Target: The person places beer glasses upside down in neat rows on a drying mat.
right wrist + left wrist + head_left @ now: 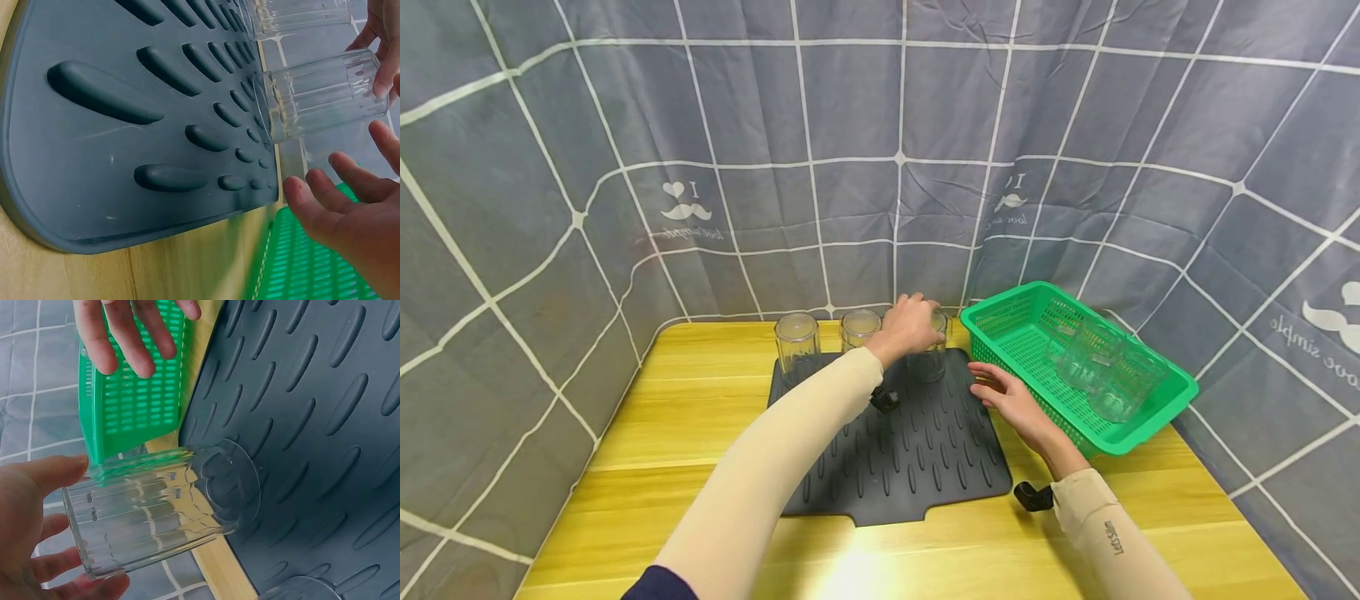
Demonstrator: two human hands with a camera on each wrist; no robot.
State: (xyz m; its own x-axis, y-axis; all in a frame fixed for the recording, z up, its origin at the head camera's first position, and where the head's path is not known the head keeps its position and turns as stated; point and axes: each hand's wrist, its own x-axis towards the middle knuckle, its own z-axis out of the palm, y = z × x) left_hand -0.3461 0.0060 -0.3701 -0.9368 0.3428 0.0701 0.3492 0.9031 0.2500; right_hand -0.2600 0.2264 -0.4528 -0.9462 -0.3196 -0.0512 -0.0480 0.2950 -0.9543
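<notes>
My left hand (912,325) holds a clear ribbed drinking glass (931,367) by its upper end, thumb on one side and fingers on the other. That glass (162,509) stands on the black drying mat (917,450), near its back right corner. To its left are two more clear glasses, one at the far left (797,343) and one in the middle (859,327), partly behind the left hand. Between the mat and the green basket (1026,292), my right hand (1007,398) hovers with loosely bent fingers and nothing in it; the right wrist view shows its fingers (315,200) apart from the glass.
Inside the basket, at its right part, lie clear glasses (1116,392), overlapping each other. The mat and basket rest on a yellow wood-grain table (700,417). A grey curtain (850,200) with white grid lines hangs behind and on both sides.
</notes>
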